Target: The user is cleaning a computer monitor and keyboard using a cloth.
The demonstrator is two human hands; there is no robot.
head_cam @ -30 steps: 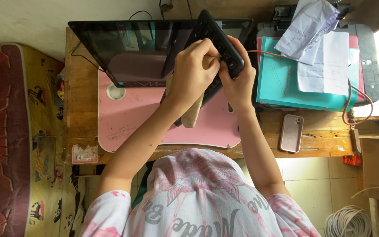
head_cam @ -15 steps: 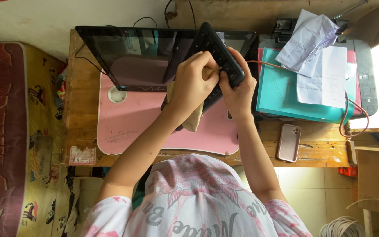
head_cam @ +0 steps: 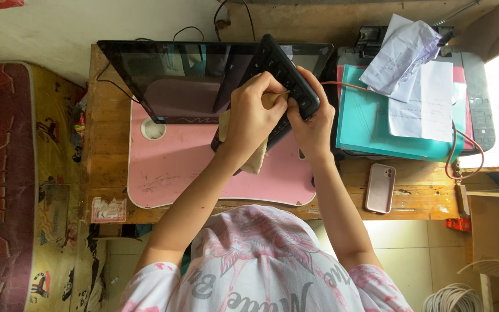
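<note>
A black keyboard (head_cam: 276, 65) is held tilted above the pink desk mat (head_cam: 168, 173), in front of the dark monitor (head_cam: 174, 75). My right hand (head_cam: 314, 128) grips the keyboard's lower right edge. My left hand (head_cam: 254, 112) presses a beige cloth (head_cam: 256, 159) against the keys near the middle, and the cloth's loose end hangs below the hand. The keyboard's lower part is hidden behind both hands.
The wooden desk (head_cam: 106, 133) also holds a teal folder (head_cam: 365, 124) with loose papers (head_cam: 417, 86) on a dark printer (head_cam: 481, 110), and a pink phone (head_cam: 380, 188) near the front edge. A patterned mattress (head_cam: 7, 173) lies to the left. A white cable coil (head_cam: 451, 297) sits lower right.
My left hand has slid the cloth a little along the keys. The keyboard stays tilted in my right hand, and the view has shifted slightly.
</note>
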